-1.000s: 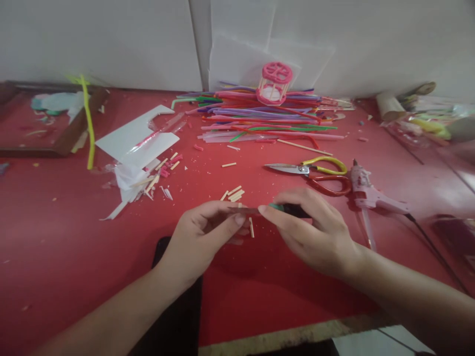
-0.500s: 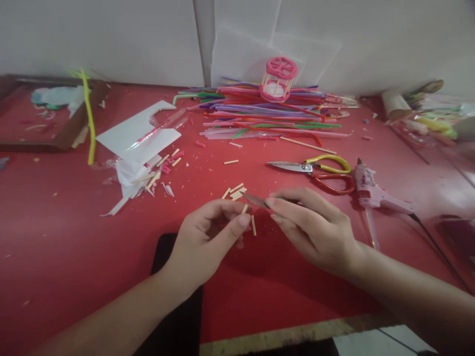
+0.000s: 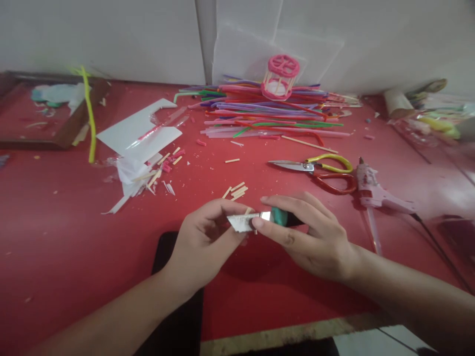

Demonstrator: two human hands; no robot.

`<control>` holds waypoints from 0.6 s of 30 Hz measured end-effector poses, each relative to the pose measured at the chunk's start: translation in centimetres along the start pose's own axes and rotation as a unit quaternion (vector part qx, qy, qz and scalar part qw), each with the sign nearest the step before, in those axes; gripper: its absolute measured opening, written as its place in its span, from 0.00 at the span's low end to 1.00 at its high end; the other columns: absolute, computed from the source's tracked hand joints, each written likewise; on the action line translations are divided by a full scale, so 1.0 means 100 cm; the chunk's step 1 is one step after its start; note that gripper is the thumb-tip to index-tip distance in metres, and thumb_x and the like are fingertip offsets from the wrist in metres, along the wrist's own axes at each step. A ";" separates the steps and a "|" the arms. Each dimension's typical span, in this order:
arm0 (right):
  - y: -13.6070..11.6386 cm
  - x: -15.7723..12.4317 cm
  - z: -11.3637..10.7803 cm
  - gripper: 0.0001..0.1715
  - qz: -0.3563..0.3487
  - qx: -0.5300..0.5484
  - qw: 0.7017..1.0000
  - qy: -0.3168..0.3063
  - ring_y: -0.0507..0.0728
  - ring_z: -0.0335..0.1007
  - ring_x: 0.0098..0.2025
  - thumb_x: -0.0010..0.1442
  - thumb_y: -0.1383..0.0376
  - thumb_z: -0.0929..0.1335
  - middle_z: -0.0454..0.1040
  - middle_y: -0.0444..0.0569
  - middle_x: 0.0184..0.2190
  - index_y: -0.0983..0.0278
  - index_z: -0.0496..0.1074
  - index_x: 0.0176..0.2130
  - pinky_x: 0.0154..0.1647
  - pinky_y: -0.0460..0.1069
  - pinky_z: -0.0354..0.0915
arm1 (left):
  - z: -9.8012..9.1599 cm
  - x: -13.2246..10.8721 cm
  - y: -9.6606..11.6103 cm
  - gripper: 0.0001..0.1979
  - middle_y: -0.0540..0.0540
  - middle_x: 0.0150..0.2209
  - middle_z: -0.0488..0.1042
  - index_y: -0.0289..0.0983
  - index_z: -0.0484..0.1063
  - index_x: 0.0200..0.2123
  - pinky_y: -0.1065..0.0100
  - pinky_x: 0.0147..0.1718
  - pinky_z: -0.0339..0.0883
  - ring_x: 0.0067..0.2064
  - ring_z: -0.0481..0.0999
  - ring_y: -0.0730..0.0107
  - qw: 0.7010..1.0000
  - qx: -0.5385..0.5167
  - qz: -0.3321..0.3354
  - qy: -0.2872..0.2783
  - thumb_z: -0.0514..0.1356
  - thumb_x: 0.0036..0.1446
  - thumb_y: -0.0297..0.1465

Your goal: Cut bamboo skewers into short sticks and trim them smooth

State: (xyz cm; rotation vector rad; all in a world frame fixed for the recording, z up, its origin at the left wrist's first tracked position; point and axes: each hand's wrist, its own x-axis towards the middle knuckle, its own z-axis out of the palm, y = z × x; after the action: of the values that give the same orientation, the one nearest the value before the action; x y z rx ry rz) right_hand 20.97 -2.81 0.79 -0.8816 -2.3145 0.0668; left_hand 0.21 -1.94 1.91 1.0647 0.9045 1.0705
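My right hand (image 3: 308, 235) grips a craft knife (image 3: 272, 216) with a teal and black handle, its flat metal blade pointing left. My left hand (image 3: 208, 237) pinches a short wooden stick piece (image 3: 248, 211) against the blade tip, thumb and fingers closed round it. Both hands hover just above the red table (image 3: 67, 232), near its front edge. A few cut stick pieces (image 3: 235, 191) lie just beyond my fingers.
Scissors (image 3: 315, 168) with yellow and red handles and a pink glue gun (image 3: 371, 190) lie to the right. A pile of coloured straws (image 3: 267, 116) with a pink straw cage (image 3: 280, 76) sits at the back. White card (image 3: 139, 131), scraps and a brown tray (image 3: 55, 116) are left. A dark phone (image 3: 174, 296) lies under my left forearm.
My right hand turned the knife so the blade's broad side and teal handle now show. Both hands shifted slightly toward me, staying together. The view tilted a little downward.
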 end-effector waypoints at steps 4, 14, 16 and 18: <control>0.000 -0.001 0.001 0.28 0.000 -0.004 1.000 0.019 0.59 0.67 0.45 0.59 0.78 0.68 0.71 0.56 0.51 0.57 0.72 0.55 0.43 0.56 0.70 | 0.001 -0.001 0.000 0.11 0.56 0.24 0.79 0.38 0.77 0.32 0.85 0.29 0.73 0.26 0.78 0.82 1.000 -0.016 -0.017 -0.015 0.63 0.51 0.17; -0.002 0.001 0.000 0.24 0.005 -0.004 1.000 0.024 0.59 0.70 0.43 0.61 0.77 0.65 0.73 0.57 0.48 0.60 0.73 0.53 0.41 0.57 0.71 | 0.002 -0.003 0.001 0.08 0.56 0.24 0.80 0.38 0.75 0.32 0.83 0.29 0.76 0.26 0.80 0.80 0.998 -0.026 -0.047 -0.026 0.62 0.55 0.19; -0.002 0.001 0.000 0.24 0.009 -0.002 1.000 0.016 0.58 0.71 0.44 0.61 0.76 0.65 0.73 0.57 0.48 0.59 0.72 0.54 0.42 0.56 0.71 | 0.003 -0.002 0.002 0.07 0.55 0.23 0.80 0.37 0.75 0.32 0.82 0.29 0.76 0.26 0.80 0.80 0.999 -0.019 -0.047 -0.019 0.63 0.55 0.20; -0.003 0.001 -0.001 0.24 0.013 -0.003 1.000 0.009 0.58 0.71 0.44 0.61 0.75 0.65 0.73 0.56 0.48 0.58 0.71 0.54 0.42 0.56 0.71 | 0.003 -0.001 0.002 0.06 0.55 0.23 0.79 0.37 0.76 0.31 0.82 0.29 0.77 0.26 0.80 0.79 0.999 -0.013 -0.046 -0.015 0.63 0.55 0.21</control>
State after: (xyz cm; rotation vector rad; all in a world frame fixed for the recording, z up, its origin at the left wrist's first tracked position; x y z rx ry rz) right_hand 20.77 -2.99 0.97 -0.9121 -2.2883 0.0644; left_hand 0.39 -2.10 2.22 1.0061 0.9053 0.9857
